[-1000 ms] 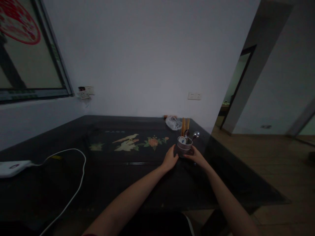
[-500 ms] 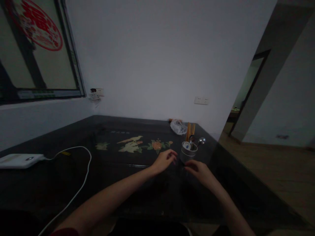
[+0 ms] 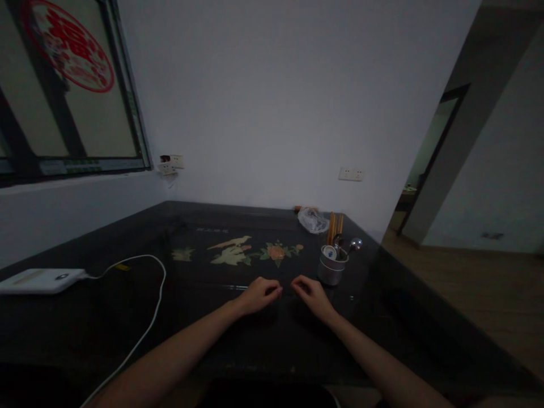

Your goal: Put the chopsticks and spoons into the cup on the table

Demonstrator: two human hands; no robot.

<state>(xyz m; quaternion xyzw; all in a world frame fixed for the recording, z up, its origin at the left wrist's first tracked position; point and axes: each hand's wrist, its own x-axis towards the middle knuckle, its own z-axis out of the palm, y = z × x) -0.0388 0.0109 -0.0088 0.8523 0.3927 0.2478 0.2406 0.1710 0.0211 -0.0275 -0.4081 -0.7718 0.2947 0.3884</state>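
My left hand (image 3: pixel 262 294) is above the dark table, its fingers curled in and thumb near the fingertips. Facing it, a small gap away, my right hand (image 3: pixel 312 296) has its fingers bent in a pinch. Whatever either hand holds, if anything, is too small and dark to make out. Just behind and right of my right hand stands a metal cup (image 3: pixel 331 272), apart from it. In the cup are wooden chopsticks (image 3: pixel 335 228), a shiny metal spoon (image 3: pixel 356 244) and a white piece with a blue mark (image 3: pixel 329 252).
A crumpled clear plastic bag (image 3: pixel 313 220) lies near the wall. At the left are a white device (image 3: pixel 42 281) and its white cable (image 3: pixel 158 306). The glossy table (image 3: pixel 191 334) carries a bird-and-flower picture (image 3: pixel 232 252). Its right edge slants down toward the floor.
Both hands have moved left and toward me, away from the cup, and now face each other. The fingers of my left hand have curled in. The view has shifted slightly.
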